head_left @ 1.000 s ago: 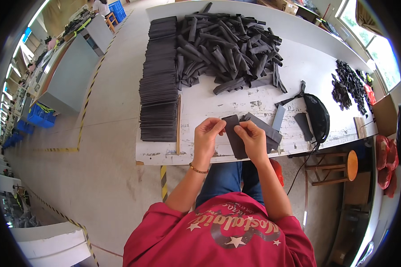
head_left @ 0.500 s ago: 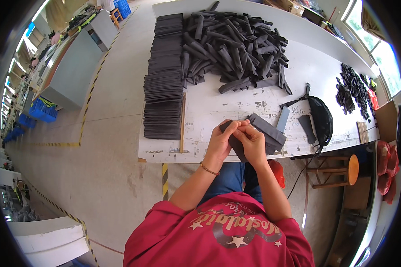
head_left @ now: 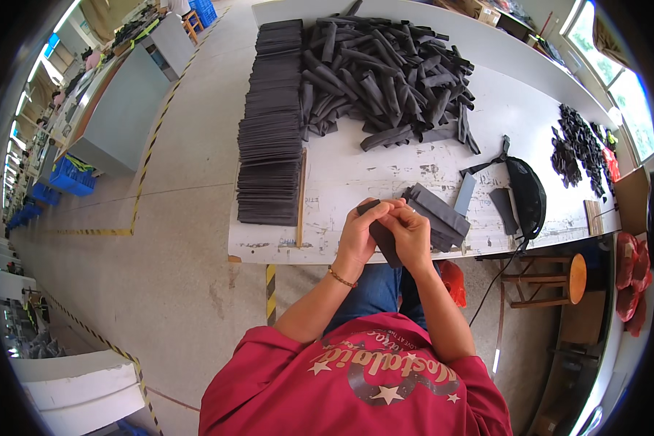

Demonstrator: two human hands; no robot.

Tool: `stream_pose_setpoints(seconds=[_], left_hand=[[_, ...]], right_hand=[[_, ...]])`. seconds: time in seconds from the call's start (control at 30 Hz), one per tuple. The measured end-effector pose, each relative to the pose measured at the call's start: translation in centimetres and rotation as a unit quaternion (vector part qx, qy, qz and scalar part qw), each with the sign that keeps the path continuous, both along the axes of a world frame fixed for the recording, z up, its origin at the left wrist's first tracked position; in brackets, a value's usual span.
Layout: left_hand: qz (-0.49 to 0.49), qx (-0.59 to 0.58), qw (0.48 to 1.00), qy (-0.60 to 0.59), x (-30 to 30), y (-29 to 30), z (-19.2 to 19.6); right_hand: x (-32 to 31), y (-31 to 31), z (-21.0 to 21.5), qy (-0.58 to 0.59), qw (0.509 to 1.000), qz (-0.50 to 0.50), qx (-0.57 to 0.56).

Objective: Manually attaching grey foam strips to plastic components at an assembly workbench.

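Observation:
Over the near edge of the white table (head_left: pixel 327 251), my left hand (head_left: pixel 360 231) and my right hand (head_left: pixel 410 232) meet at the fingertips. Between them they pinch a dark grey fabric strip (head_left: pixel 386 245), whose lower end hangs between my palms. Both hands are closed on its upper edge. Just beyond my right hand lies a small stack of folded dark fabric pieces (head_left: pixel 437 211). A long row of flat, tightly packed dark pieces (head_left: pixel 269 145) fills the table's left side. Beside it is a loose heap of rolled dark fabric tubes (head_left: pixel 385 80).
A thin wooden strip (head_left: pixel 301 196) lies along the packed row. To the right are a grey-blue flat piece (head_left: pixel 465 193), a black pouch with a strap (head_left: pixel 525 196) and a pile of small black pieces (head_left: pixel 567 156). A wooden stool (head_left: pixel 575 279) stands by the table's right front.
The view has shifted slightly. My hands stay together on the strip, with its hanging part turned a little narrower between my palms.

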State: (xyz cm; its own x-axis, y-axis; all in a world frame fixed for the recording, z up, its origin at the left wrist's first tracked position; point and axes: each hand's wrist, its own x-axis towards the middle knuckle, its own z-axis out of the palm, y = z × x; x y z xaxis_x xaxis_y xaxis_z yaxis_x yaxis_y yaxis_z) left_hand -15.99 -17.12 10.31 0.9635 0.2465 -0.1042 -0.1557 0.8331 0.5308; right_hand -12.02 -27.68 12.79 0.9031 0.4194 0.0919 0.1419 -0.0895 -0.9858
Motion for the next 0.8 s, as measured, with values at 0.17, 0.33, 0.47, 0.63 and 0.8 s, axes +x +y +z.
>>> stream_pose_setpoints(seconds=[0.17,0.33,0.47,0.63,0.8], left_hand=[[0.038,-0.023,0.999,0.014,0.1,0.5,-0.8],[0.138,-0.125,0.982,-0.017,0.6,3.6,-1.0],[0.163,-0.139,0.977,-0.015,1.1,4.3,-1.2],[0.190,-0.177,0.966,0.010,1.3,4.8,-3.3],[0.158,-0.100,0.981,0.046,1.9,3.2,-2.0]], right_hand=[[0.5,-0.6,0.1,-0.001,0.998,0.036,-0.046],[0.8,-3.1,0.0,0.038,0.996,0.053,-0.063],[0.2,-3.4,-0.6,0.052,0.989,0.061,-0.125],[-2.0,-2.5,-1.7,0.013,0.996,-0.025,-0.088],[-0.3,-4.3,-2.3,0.016,0.997,-0.044,-0.065]])
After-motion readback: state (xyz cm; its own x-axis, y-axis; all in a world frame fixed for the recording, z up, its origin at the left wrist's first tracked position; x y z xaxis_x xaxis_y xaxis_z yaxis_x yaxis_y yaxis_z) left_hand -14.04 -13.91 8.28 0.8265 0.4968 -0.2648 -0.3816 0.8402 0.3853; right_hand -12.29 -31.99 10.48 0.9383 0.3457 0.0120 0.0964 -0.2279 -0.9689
